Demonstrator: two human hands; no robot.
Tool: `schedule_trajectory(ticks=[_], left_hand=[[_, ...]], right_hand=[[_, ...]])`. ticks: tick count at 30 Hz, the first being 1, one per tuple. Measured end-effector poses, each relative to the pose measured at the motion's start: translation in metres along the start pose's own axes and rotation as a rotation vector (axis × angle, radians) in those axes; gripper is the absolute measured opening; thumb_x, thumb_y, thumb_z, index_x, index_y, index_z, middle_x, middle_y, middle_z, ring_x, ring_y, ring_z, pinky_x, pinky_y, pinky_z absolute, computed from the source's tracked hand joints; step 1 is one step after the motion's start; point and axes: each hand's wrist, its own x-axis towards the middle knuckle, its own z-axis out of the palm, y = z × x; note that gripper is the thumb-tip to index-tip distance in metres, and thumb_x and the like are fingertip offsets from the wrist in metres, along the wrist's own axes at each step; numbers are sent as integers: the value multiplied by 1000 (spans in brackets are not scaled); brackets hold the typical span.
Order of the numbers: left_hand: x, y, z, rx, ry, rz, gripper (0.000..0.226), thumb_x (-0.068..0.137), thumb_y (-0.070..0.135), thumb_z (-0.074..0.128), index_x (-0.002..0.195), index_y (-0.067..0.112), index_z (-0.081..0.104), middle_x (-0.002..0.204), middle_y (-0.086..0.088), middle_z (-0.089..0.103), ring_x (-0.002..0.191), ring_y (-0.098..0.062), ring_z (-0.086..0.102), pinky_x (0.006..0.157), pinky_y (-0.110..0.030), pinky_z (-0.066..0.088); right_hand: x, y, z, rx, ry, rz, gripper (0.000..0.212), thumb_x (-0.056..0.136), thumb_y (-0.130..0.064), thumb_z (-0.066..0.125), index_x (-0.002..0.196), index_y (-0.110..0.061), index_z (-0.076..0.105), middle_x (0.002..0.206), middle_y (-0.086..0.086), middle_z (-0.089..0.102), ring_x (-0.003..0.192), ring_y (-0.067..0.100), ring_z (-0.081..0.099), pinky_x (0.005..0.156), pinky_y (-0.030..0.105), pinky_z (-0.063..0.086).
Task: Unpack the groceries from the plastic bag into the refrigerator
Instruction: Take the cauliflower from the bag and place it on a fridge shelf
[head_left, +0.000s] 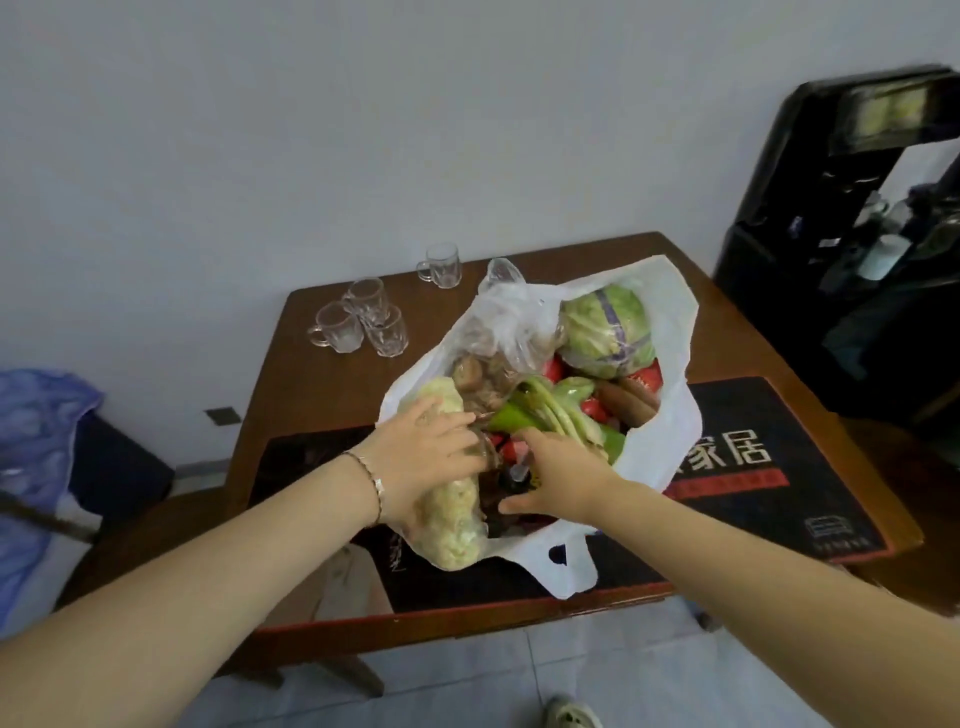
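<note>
**Hands reaching into an open white plastic grocery bag on a wooden table**

Groceries fill the white plastic carrier bag (670, 364), which lies open on a black table mat with a red border and white characters (753, 467). The mat covers the near part of a brown wooden table (291, 364).

Your left hand (431, 452), with a thin silver bracelet (376, 483) at the wrist, lies across a long, pale yellowish lumpy vegetable in clear wrap (452, 514) at the bag's left edge. Your fingers curve over its far side and hold it; your thumb is hidden. The vegetable's near end pokes out over the bag's rim.

Your right hand (556, 478) reaches into the mouth of the bag just right of the left hand. Its fingers are straight and its thumb is spread wide, and it grips nothing that shows. The fingertips touch long green peppers (561, 410) in the middle of the bag.

At the back of the bag sits a round green cabbage bound with purple tape (605, 325). Red tomatoes (649, 376) and brown oval fruits (631, 400) lie just below it. A clear thin plastic bag of brown mushrooms (483, 379) rests in the bag's back left part.

Behind the bag to the left, three small clear glass handled cups (358, 322) stand clustered together on the bare wood. A fourth clear glass cup (441, 265) stands alone, straight behind the bag near the wall.

To the right of the bag, off the table, stands a tall black appliance (831, 260). Far to the left of the bag is a crumpled blue plastic sheet (36, 441).
</note>
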Motion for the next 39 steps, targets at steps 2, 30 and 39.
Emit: schedule_trajectory(ticks=[2,30,39], left_hand=[[4,-9,7,56,123,95,81,54,52,79,127,29,50,135,3,49,139,-19,33,113,-53,17],[14,-73,-36,-774,935,271,68,55,82,54,68,16,65,65,12,57,59,-3,54,55,-18,44],[36,64,-193,-602,1058,582,67,53,84,44,59,18,56,59,6,53,53,-13,50,46,-19,35]], right_hand=[[14,4,12,41,-40,22,58,76,-44,73,121,-14,52,118,5,58,104,20,55,77,29,44],[-102,-25,-66,183,1108,346,16,66,-27,70,79,-23,62,78,-21,60,82,-3,60,67,3,46],[-271,-19,-63,40,1348,778,15,68,-27,73,73,-16,65,70,-5,64,68,9,60,61,14,49]])
